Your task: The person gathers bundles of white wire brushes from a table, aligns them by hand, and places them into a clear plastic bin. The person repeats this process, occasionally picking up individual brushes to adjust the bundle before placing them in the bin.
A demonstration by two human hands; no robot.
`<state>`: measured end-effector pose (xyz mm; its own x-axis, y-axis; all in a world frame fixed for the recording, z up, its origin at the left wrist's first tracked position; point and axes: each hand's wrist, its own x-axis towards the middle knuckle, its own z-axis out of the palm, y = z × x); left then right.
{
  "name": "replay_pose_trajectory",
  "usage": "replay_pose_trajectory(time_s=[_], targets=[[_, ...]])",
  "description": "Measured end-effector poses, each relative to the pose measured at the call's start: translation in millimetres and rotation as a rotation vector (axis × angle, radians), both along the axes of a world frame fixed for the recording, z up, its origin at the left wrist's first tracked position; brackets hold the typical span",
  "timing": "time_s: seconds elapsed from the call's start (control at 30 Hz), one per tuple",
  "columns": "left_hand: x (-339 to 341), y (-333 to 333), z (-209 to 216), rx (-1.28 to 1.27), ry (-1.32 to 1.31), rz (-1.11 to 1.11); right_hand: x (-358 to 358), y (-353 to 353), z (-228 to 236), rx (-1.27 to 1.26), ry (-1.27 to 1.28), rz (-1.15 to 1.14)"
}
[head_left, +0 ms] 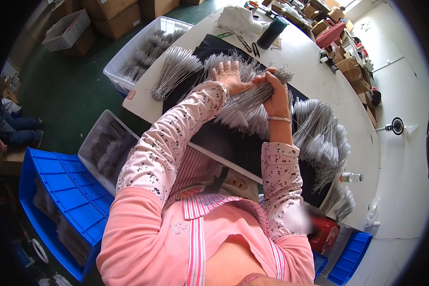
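R hand (276, 95) clenched on bundle of thin wire brushes (252, 97), grey bristles, looped ends; L hand (226, 76) flat, released.

A small workshop: cardboard boxes (114, 16), plastic crates (66, 186), and wire brush bundles (176, 66) covering the worktable (310, 76).
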<state>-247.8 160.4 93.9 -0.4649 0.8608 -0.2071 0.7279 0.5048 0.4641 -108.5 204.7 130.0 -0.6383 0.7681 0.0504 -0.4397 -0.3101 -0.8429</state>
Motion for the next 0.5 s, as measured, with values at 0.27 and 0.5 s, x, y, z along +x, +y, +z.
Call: replay_pose_trajectory(time_s=[0.27, 0.5], targets=[[-8.7, 25.2, -51.8, -0.037, 0.059, -0.023, 20.9, -83.6, 9.1, 0.376, 0.214, -0.127], [-8.5, 17.2, -43.6, -0.023, 0.122, -0.078, 62.4, -129.6, 55.7, 0.675, 0.438, -0.097]])
